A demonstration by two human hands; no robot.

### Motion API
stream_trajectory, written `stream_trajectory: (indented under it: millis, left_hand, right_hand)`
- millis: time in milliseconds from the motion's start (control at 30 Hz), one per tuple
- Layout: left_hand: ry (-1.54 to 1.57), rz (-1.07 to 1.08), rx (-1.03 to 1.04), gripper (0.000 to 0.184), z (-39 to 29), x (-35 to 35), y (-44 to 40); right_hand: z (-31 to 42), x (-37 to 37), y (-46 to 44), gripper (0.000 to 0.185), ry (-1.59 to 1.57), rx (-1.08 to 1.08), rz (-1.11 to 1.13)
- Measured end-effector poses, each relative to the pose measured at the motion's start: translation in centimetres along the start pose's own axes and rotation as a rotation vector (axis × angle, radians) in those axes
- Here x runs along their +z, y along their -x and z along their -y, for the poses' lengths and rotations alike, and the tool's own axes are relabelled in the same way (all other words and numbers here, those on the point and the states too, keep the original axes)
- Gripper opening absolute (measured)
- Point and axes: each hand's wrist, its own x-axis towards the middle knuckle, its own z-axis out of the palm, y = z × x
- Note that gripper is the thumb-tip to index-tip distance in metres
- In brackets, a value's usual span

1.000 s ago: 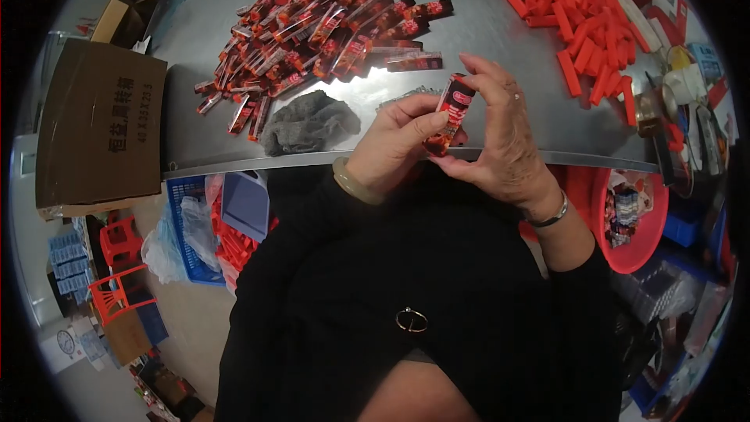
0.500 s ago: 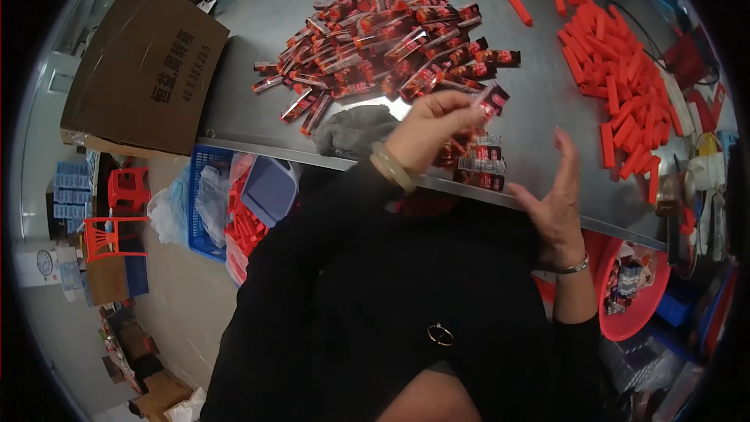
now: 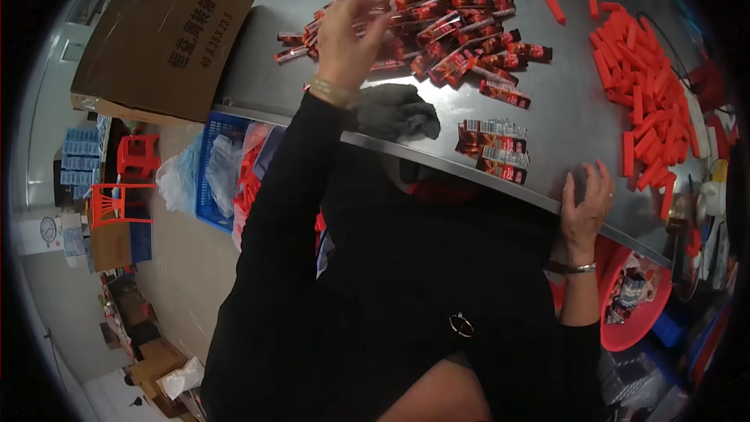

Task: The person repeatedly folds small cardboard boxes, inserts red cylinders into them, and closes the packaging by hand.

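Note:
My left hand (image 3: 348,43), with a pale bangle at the wrist, is over the left part of a pile of small red-and-black printed packets (image 3: 449,27). Its thumb and fingers look apart, slightly blurred, and I make out nothing held. My right hand (image 3: 588,207) is open at the table's front edge, fingers spread and touching no packet. Between the hands, several packets lie side by side in a small group (image 3: 500,148), some showing barcodes. A single packet (image 3: 504,94) lies just behind that group. A dark grey cloth (image 3: 397,112) is crumpled below the left hand.
Many red-orange sticks (image 3: 637,78) are heaped at the right of the metal table (image 3: 547,121); one stick (image 3: 554,7) lies apart. A cardboard box (image 3: 168,39) stands at the left. Below are a blue basket (image 3: 211,180) and a pink tub (image 3: 644,309).
My left hand has swung left from the small group to the pile; the packet it pinched no longer shows in it. My right hand has dropped nearer the table edge. The view has shifted.

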Motion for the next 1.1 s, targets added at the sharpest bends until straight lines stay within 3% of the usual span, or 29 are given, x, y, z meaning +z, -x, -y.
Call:
stream_trajectory:
  millis: [167,200,300,433,567,700,1100]
  left_hand:
    - [-0.363,0.206,0.064,0.041,-2.7,-2.6,9.8]
    - [-0.317,0.279,-0.01,0.045,-2.8,-2.5,10.9]
    - [-0.429,0.281,0.034,0.046,-2.8,-1.5,12.2]
    - [-0.37,0.155,0.053,0.017,-1.0,1.2,13.4]
    - [-0.318,0.099,-0.061,0.018,-2.0,3.1,13.7]
    - [-0.238,0.081,-0.066,0.033,-3.4,2.7,14.1]
    - [-0.234,0.043,-0.115,0.018,-3.1,3.1,14.4]
  right_hand:
    - [0.0,0.5,-0.2,0.033,0.042,-0.02,0.001]
    - [-0.1,0.5,-0.2,0.031,0.057,-0.014,0.004]
    - [-0.3,0.7,-0.2,0.031,0.082,-0.073,-0.04]
    - [-0.6,1.2,-0.5,0.031,0.061,-0.114,-0.024]
    - [-1.9,1.7,-0.6,0.027,0.028,-0.201,-0.043]
    - [-2.3,1.6,-0.8,0.025,0.044,-0.268,-0.029]
    - [-5.0,1.6,-1.5,0.038,0.089,-0.214,0.114]
